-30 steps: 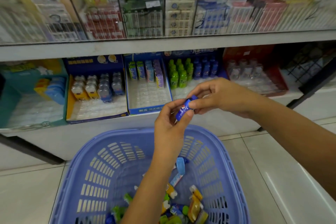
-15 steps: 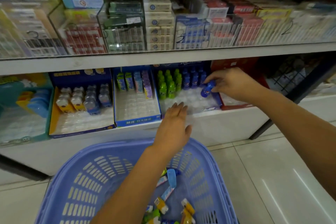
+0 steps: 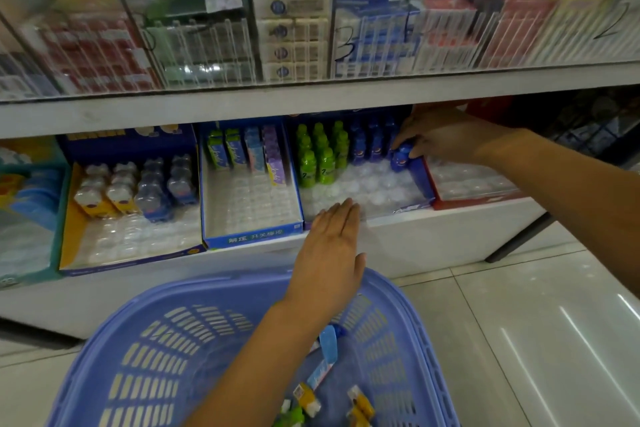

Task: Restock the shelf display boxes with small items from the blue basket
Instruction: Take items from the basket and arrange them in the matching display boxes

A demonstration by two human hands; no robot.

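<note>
My right hand [image 3: 446, 139] reaches into the display box [image 3: 412, 208] of green and blue mini bottles on the lower shelf and grips a small blue bottle [image 3: 401, 157] at the box's right side, beside the row of blue bottles [image 3: 367, 146]. My left hand [image 3: 329, 253] lies flat and empty, fingers together, on the front edge of that same box. The blue basket [image 3: 166, 354] sits below on the floor with several small packets [image 3: 323, 374] at its bottom, partly hidden by my left forearm.
Left of that box stand a blue box with slim packs [image 3: 249, 204] and a yellow box of small clear bottles [image 3: 128, 218]. A red display box [image 3: 471, 191] is at the right. The upper shelf [image 3: 311, 94] overhangs close above. White tiled floor lies to the right.
My right hand carried the blue bottle from above the basket into the bottle box and lowered it at the right side. My left hand let go and moved to the box's front edge.
</note>
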